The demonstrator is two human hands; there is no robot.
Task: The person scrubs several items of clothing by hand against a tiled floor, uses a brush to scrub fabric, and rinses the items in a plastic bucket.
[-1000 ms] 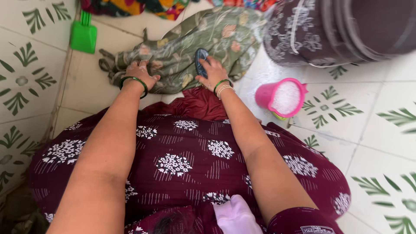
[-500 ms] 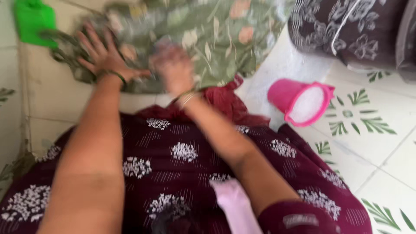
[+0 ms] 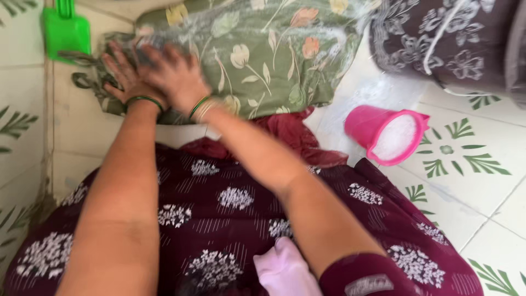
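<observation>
the green floral cloth (image 3: 257, 55) lay spread and soapy on the tiled floor (image 3: 466, 186), just beyond the person's knees, and everything else sat around it. the left hand (image 3: 123, 74) pressed flat on the cloth's near-left edge with its fingers spread. the right hand (image 3: 175, 74) lay right beside it on the same edge, blurred by motion; its fingers looked curled down over the cloth, but whether they gripped anything underneath could not be told. a green plastic scoop (image 3: 66, 33) lay just left of the cloth's far corner. a pink cup of white powder (image 3: 389, 134) stood on its right, a little apart, and a dark patterned fabric (image 3: 433, 38) was heaped beyond that. a dark red cloth (image 3: 285, 134) bunched against the near edge.

judging by this, the wet tiles and suds could have let the cloth slide under hard pressure, taking the hands with it. a wide sweep of the right arm might also have tipped the pink cup and spilled powder over the floor.
</observation>
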